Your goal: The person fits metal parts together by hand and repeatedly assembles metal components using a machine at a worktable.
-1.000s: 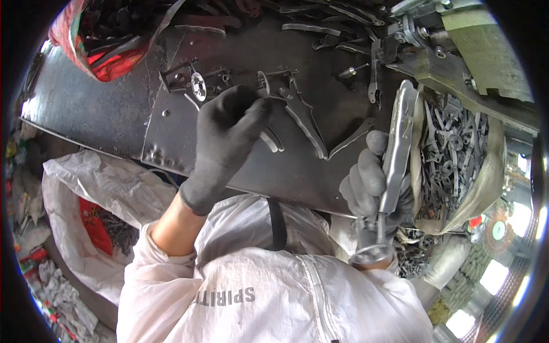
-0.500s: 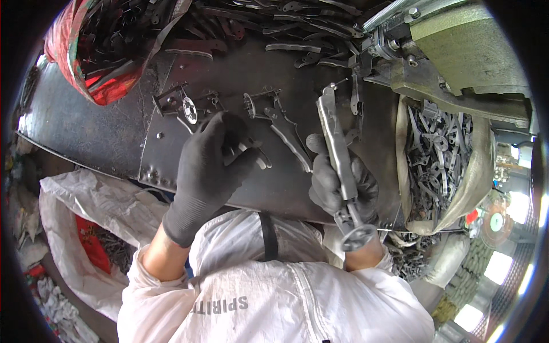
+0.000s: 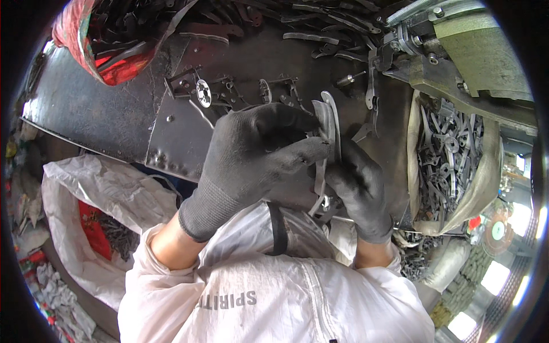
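My right hand (image 3: 361,191), in a dark glove, is closed around a long metal lever assembly (image 3: 331,123) held upright above the bench's front part. The fingers of my left hand (image 3: 260,151), gloved alike, press against the upper part of the assembly from the left. Its lower end is partly hidden behind my right hand. Beyond my left hand two similar assemblies lie on the dark metal bench (image 3: 123,123), one with a bright slotted disc (image 3: 203,93), the other with a darker disc (image 3: 265,91).
A small metal peg (image 3: 350,79) stands beyond my hands. Loose metal levers (image 3: 311,37) lie piled along the back. A red sack (image 3: 74,43) of parts is at far left. A pale sack (image 3: 416,160) of metal parts stands right, below a machine (image 3: 474,46). White sacking (image 3: 108,183) hangs front left.
My left hand has moved right from over the bench parts onto the lever assembly. My right hand has turned the assembly and shifted its grip. The whole view has shifted slightly.
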Demonstrator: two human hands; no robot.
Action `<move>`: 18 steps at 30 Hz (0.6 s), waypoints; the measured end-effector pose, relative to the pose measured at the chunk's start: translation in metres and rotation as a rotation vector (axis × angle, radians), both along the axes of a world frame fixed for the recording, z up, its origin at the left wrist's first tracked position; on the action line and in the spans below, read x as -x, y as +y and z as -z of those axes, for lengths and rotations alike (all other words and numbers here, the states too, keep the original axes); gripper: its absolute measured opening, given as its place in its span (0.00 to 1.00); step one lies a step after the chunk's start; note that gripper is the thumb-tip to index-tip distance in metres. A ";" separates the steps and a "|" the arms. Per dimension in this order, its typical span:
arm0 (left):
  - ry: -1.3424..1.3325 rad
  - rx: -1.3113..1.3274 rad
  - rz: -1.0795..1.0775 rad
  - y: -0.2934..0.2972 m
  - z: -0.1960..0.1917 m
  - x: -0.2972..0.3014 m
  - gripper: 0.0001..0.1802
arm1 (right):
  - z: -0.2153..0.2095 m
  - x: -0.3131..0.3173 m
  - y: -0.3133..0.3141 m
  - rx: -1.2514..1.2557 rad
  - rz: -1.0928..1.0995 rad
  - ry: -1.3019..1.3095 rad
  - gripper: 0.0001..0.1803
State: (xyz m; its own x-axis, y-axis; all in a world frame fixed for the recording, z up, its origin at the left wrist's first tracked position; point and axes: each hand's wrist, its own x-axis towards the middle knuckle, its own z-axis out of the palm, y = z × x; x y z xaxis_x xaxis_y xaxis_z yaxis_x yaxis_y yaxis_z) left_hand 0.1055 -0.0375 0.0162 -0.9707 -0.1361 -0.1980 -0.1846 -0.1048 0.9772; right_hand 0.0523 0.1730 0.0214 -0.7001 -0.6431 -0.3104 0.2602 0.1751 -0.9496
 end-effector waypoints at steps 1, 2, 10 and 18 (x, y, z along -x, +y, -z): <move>0.013 0.008 0.006 0.000 0.000 0.000 0.17 | 0.001 -0.001 -0.001 -0.086 -0.028 0.185 0.30; 0.010 0.010 0.003 0.001 -0.001 0.000 0.17 | 0.001 -0.002 -0.002 -0.171 -0.057 0.369 0.28; -0.077 -0.131 -0.037 -0.004 0.006 0.000 0.14 | 0.000 -0.002 -0.009 -0.311 -0.091 0.751 0.24; 0.057 -0.141 -0.069 0.008 0.019 0.001 0.07 | 0.016 0.000 -0.006 -0.179 -0.091 0.810 0.26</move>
State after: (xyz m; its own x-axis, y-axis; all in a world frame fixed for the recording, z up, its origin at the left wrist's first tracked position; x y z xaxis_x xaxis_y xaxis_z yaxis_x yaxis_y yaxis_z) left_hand 0.1041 -0.0294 -0.0024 -0.9703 -0.1774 -0.1647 -0.1169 -0.2523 0.9606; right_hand 0.0522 0.1670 0.0055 -0.6983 -0.6967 0.1643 -0.5138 0.3281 -0.7927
